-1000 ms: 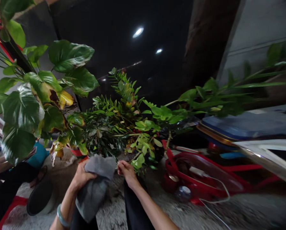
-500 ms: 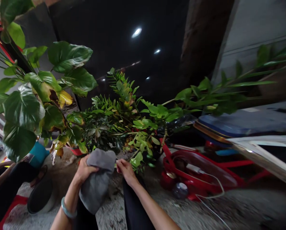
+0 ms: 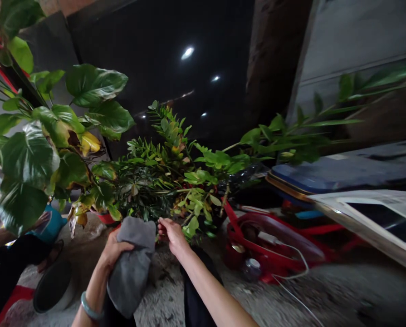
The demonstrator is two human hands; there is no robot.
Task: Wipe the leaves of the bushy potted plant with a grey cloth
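Observation:
My left hand (image 3: 115,250) grips a folded piece of grey fabric (image 3: 132,268) along its left side, thumb on top. The cloth hangs down over my dark-trousered legs, and its exact kind does not show. Just right of its upper corner is my right hand (image 3: 174,237), fingers pinched together. A narrow gap separates those fingertips from the cloth. Whatever the pinch holds, if anything, is too small to make out.
Leafy potted plants (image 3: 175,168) spread out ahead, in front of a dark glossy panel (image 3: 162,59). At right are a red plastic basket (image 3: 277,236) with a white cable and a clear jar (image 3: 252,269). A dark bucket (image 3: 55,287) stands left, near another person's leg (image 3: 10,263).
My right hand has drawn slightly away from the cloth's edge and up. The cloth in my left hand has shifted slightly left and down as the view moved a little right.

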